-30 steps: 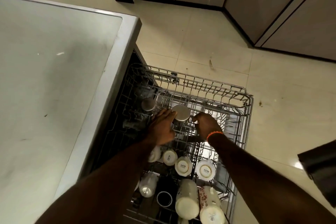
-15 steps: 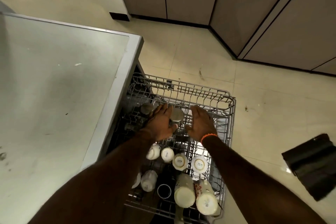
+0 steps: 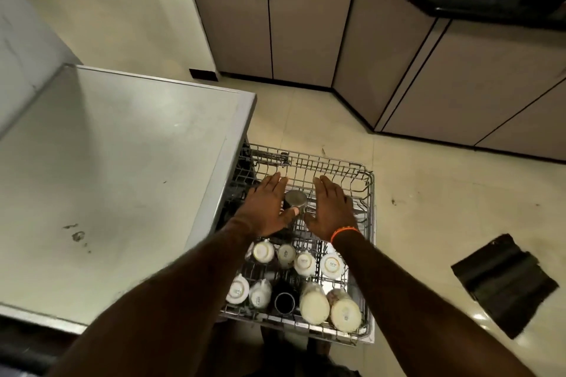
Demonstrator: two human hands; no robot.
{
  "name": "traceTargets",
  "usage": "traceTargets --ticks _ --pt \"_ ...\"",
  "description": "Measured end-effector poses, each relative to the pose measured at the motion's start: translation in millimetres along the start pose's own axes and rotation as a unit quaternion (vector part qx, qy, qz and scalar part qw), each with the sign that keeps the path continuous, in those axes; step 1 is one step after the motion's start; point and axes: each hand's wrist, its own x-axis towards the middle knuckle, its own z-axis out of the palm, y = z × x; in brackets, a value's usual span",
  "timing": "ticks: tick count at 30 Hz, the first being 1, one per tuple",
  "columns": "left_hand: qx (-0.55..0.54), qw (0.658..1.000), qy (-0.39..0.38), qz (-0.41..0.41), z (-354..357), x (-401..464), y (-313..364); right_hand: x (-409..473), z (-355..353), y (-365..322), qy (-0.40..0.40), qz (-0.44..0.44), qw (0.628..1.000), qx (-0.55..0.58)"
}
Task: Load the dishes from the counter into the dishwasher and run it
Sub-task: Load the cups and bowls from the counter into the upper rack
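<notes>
Grey wire rack (image 3: 369, 193) holds white cups (image 3: 332, 265) with gold-ringed bases, one steel-grey tumbler (image 3: 295, 198) behind them, orange wristband (image 3: 343, 231) above the rack, black mat (image 3: 505, 283) right of it.

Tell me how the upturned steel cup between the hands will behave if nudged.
The upturned steel cup looks thin-walled, so probably light. Its smooth metal may slip. Standing on the wire dishwasher rack, it could tip against the tines.

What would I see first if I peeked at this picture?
Two hands, the left hand and right hand, spread flat over a pulled-out dishwasher rack, with a steel cup between them. Nearer the person, upside-down white cups fill the rack.
</notes>
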Motion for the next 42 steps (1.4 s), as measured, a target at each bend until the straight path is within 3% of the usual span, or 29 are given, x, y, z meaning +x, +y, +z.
traceTargets --ticks 7,13,23,30,36,42 --pt "0.039 0.999 0.036 -0.006 -16 -60 7 -41 -24 -32 0.019 -0.054 0.998 -0.041" --pt "0.027 0.99 0.133 -0.028 -26 -110 15 -66 -38 -59 0.026 -0.123 0.99 -0.062" --pt "0.034 0.955 0.242 -0.166 -4 -227 1 -118 -36 -125 0.055 -0.289 0.95 -0.106" --pt "0.012 0.916 0.274 -0.293 12 -333 -32 -154 -18 -212 0.067 -0.42 0.898 -0.114" --pt "-0.025 0.853 0.332 -0.402 22 -420 -56 -188 14 -285 0.033 -0.509 0.853 -0.11" --pt "-0.043 0.805 0.333 -0.488 47 -508 -76 -230 51 -358 0.01 -0.581 0.806 -0.11"
